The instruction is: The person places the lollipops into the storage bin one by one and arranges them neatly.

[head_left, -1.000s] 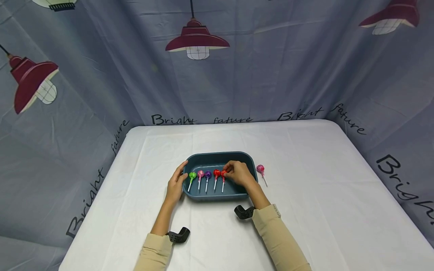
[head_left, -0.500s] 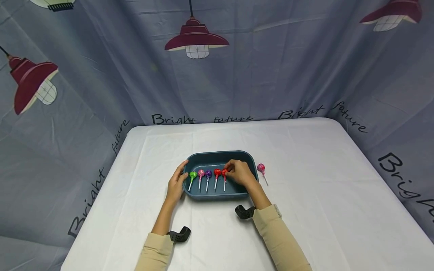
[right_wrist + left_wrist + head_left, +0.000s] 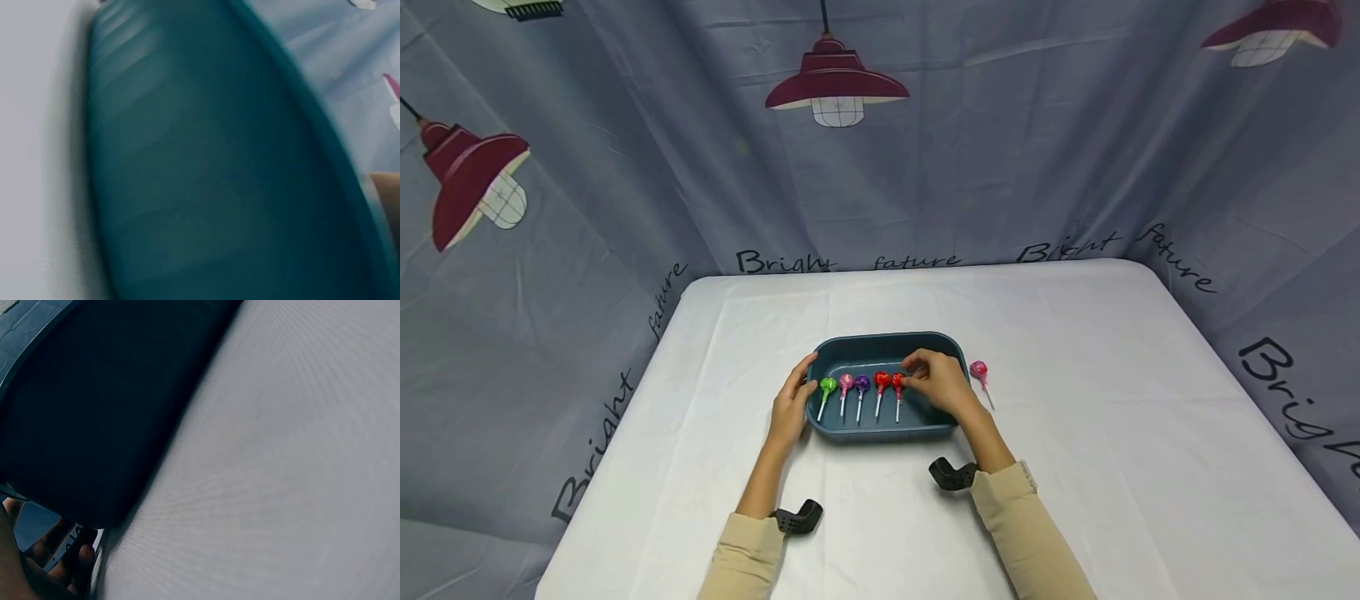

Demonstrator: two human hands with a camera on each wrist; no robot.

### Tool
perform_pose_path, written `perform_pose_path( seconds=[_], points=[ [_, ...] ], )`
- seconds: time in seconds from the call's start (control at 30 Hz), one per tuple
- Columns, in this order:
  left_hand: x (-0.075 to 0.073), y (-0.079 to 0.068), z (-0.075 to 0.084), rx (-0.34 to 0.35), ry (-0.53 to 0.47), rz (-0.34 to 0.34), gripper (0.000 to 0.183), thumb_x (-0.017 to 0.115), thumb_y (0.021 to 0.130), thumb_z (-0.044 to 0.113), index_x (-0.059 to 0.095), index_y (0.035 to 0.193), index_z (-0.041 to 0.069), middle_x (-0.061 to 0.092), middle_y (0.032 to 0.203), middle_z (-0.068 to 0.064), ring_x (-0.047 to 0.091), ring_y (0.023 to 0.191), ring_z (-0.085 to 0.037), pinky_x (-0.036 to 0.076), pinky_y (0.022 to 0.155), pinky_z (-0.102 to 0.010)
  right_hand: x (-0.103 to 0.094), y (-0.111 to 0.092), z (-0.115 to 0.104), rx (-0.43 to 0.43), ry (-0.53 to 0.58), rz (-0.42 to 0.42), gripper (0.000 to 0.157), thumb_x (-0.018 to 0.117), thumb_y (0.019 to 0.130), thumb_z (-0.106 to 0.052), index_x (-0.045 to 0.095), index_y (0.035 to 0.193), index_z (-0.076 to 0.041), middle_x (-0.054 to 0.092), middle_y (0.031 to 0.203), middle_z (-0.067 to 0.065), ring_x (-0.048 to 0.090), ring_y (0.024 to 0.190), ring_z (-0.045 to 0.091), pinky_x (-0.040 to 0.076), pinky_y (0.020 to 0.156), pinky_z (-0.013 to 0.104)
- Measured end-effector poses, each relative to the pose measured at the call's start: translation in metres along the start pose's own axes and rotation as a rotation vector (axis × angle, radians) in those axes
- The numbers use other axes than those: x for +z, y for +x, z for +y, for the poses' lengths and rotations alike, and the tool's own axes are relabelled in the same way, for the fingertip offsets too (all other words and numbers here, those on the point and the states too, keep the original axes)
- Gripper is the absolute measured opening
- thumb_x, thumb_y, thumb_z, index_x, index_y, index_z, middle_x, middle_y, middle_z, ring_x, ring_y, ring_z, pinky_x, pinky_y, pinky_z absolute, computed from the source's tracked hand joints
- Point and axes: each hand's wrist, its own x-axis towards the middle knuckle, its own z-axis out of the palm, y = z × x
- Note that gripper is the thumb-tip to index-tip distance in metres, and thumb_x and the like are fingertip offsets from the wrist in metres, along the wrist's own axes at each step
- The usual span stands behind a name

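A dark teal tray (image 3: 925, 432) holds a row of lollipops: a green lollipop (image 3: 827, 386), a pink lollipop (image 3: 846, 382), a purple lollipop (image 3: 861, 383) and two red ones. At the tray's left end, my left hand (image 3: 788, 408) holds the rim with thumb and fingers; some of those fingers (image 3: 80, 565) show beyond the tray's end in the left wrist view. My right hand (image 3: 942, 382) is over the tray's right part, its fingertips just beside the rightmost red lollipop (image 3: 898, 382) and slightly spread. The other red lollipop (image 3: 882, 382) lies to its left.
Another pink lollipop (image 3: 979, 371) lies on the white tablecloth (image 3: 1112, 400), just right of the tray. Grey-blue curtains (image 3: 1000, 167) printed with lamps and lettering stand around the table. The right wrist view is blurred and mostly filled by the tray.
My right hand's fingers have come off the rightmost red lollipop, and the hand has drawn slightly to the right. That lollipop stays in the row. The left hand keeps its place.
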Motion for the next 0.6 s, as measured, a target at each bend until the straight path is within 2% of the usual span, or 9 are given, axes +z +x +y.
perform_pose_path(
  seconds=[0.27,0.47,0.6],
  points=[
    [-0.001,-0.001,0.0,-0.012,-0.003,0.002,0.043,0.046,0.094,0.006,0.047,0.136,0.012,0.043,0.14,-0.008,0.04,0.125,-0.029,0.031,0.103,-0.043,-0.027,-0.01,-0.005,-0.028,0.055,0.027,0.023,0.07,0.082,-0.011,0.065,0.104,-0.003,0.066,0.1,0.012,0.064,0.083,0.02,0.052,0.073,0.034],
    [-0.001,-0.001,0.0,-0.002,-0.006,-0.005,0.043,0.046,0.094,0.006,0.046,0.137,0.011,0.042,0.14,-0.008,0.039,0.126,-0.029,0.03,0.103,-0.043,-0.056,-0.015,0.001,-0.038,0.095,0.115,0.024,0.069,0.082,-0.012,0.065,0.105,-0.004,0.066,0.101,0.01,0.064,0.085,0.021,0.052,0.072,0.035],
    [-0.001,-0.001,0.0,-0.006,-0.008,-0.006,0.043,0.046,0.095,0.007,0.046,0.137,0.012,0.042,0.14,-0.008,0.038,0.127,-0.029,0.03,0.104,-0.042,-0.071,-0.017,0.009,0.002,0.124,0.164,0.025,0.069,0.082,-0.013,0.065,0.105,-0.004,0.067,0.099,0.011,0.065,0.083,0.022,0.053,0.068,0.032]
  ],
)
